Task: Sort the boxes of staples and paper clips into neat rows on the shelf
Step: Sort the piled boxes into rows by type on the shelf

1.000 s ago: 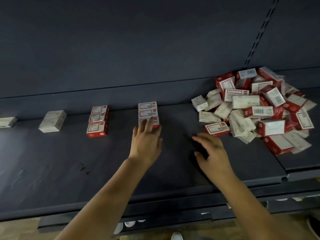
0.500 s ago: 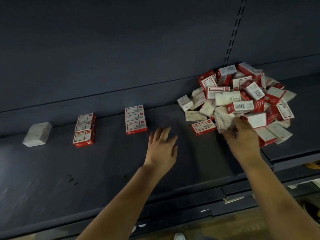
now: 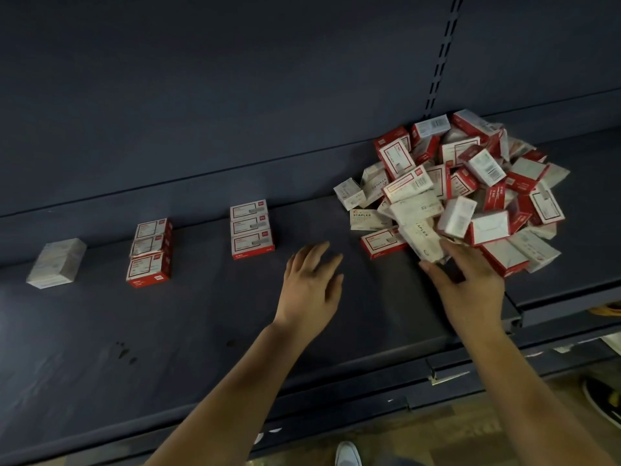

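A loose pile of red-and-white and plain white boxes (image 3: pixel 470 183) lies on the dark shelf (image 3: pixel 201 314) at the right. My right hand (image 3: pixel 470 290) is at the pile's near edge, its thumb and fingers around a white staples box (image 3: pixel 421 240) that is tilted toward me. My left hand (image 3: pixel 312 284) hovers over the bare shelf with fingers spread and holds nothing. To its left, three red-and-white boxes form a row (image 3: pixel 252 230) running front to back. Further left stands another row of three (image 3: pixel 151 252).
A stack of white boxes (image 3: pixel 57 264) sits at the far left of the shelf. The shelf's back panel rises behind everything, with a slotted upright (image 3: pixel 440 55) above the pile. A seam between shelf sections (image 3: pixel 514 317) runs under the pile's right side. Floor and shoes show below.
My left hand left the middle row and moved right over the bare shelf. My right hand reached into the pile's near edge and took hold of a white box.
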`<action>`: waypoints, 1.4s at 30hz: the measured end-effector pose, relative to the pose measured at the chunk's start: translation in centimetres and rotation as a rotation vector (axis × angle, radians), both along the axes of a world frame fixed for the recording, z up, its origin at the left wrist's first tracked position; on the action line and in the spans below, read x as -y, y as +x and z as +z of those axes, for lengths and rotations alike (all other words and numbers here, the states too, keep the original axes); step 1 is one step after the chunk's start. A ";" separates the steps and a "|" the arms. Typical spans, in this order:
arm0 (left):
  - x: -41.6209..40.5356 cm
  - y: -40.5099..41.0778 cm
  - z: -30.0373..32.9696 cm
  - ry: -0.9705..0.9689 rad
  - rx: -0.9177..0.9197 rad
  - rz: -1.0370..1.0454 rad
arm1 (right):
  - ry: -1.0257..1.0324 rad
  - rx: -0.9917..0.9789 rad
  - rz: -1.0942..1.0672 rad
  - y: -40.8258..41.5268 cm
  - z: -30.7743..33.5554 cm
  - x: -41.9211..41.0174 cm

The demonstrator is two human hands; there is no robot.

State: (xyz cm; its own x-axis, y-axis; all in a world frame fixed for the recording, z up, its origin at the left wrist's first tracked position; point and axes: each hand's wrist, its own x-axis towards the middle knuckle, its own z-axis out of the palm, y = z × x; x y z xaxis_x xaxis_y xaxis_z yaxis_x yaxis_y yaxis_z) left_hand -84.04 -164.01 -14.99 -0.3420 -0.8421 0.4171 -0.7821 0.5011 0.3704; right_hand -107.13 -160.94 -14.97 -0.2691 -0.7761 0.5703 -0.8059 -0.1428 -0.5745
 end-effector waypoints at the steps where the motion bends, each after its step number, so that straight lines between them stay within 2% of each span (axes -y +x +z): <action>1: -0.1 -0.1 -0.1 -0.001 -0.008 -0.006 | -0.006 0.004 0.006 0.2 0.0 -0.3; 7: -0.3 -0.2 -0.4 0.004 -0.061 -0.017 | 0.015 0.090 0.117 1.3 -0.3 -1.2; 22: -0.9 1.8 0.3 0.071 -0.089 0.052 | 0.051 0.116 0.415 3.8 -0.1 -1.1; 29: -1.7 3.0 0.9 0.104 -0.210 -0.036 | 0.032 0.215 0.560 5.7 1.3 -1.1; 42: -4.8 6.6 3.2 0.133 -0.342 -0.025 | 0.030 0.149 0.740 8.9 2.7 -1.6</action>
State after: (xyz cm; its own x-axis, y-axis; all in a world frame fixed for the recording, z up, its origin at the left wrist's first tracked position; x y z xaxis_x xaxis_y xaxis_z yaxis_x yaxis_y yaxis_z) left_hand -77.44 -159.25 -11.81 -0.2231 -0.8898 0.3981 -0.5897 0.4484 0.6717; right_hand -98.28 -159.38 -12.30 0.2560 -0.7988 0.5444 -0.4191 -0.5992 -0.6822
